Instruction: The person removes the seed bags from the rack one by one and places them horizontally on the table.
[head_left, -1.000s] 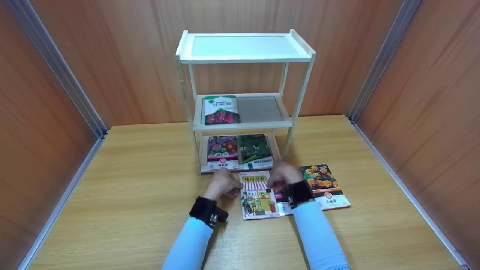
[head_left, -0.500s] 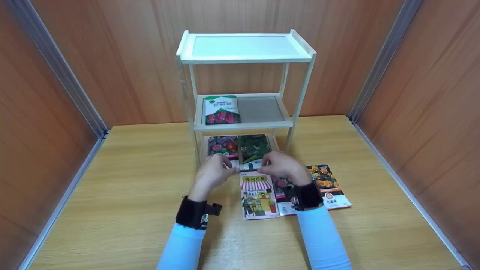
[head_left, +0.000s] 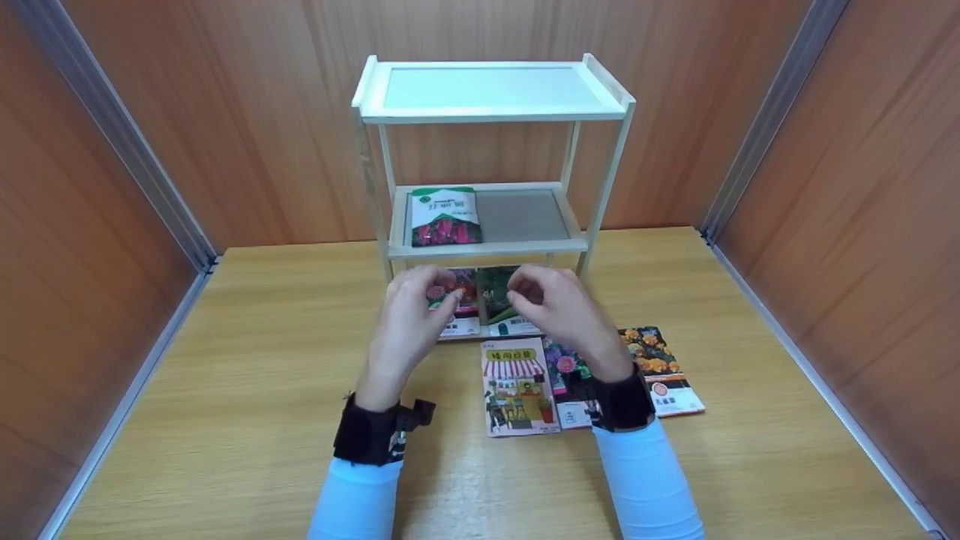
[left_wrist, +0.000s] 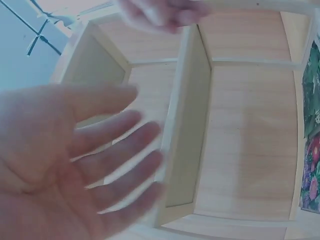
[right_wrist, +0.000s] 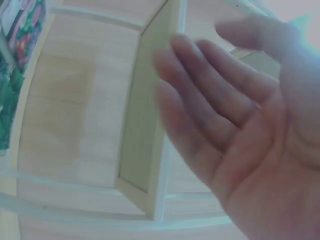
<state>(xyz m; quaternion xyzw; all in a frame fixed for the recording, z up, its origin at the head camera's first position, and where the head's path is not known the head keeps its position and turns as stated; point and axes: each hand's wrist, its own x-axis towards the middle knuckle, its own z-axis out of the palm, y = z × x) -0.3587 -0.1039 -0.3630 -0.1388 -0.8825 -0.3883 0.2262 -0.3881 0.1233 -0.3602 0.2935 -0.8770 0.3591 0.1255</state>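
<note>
My left hand (head_left: 409,311) is raised in front of the rack's bottom shelf, fingers relaxed and holding nothing. Its bare palm and spread fingers (left_wrist: 125,160) show in the left wrist view. Facing it, my right hand (head_left: 562,307) also hangs loose with nothing in it. Behind the hands, a flower seed packet (head_left: 466,289) and a dark green vegetable seed packet (head_left: 499,289) lie side by side on the bottom shelf, partly hidden. Just before the shelf, a packet with a striped awning picture (head_left: 519,390) lies flat on the table.
The white three-tier rack (head_left: 495,118) stands against the wooden back wall. Its middle shelf bears a green-and-white seed packet (head_left: 446,217) at the left. A purple-flower packet (head_left: 561,364), partly under the right forearm, and an orange-flower packet (head_left: 656,364) lie on the table (head_left: 247,390).
Both hands have let go of the awning packet, risen and moved forward toward the rack. The packet stays flat on the table where it was.
</note>
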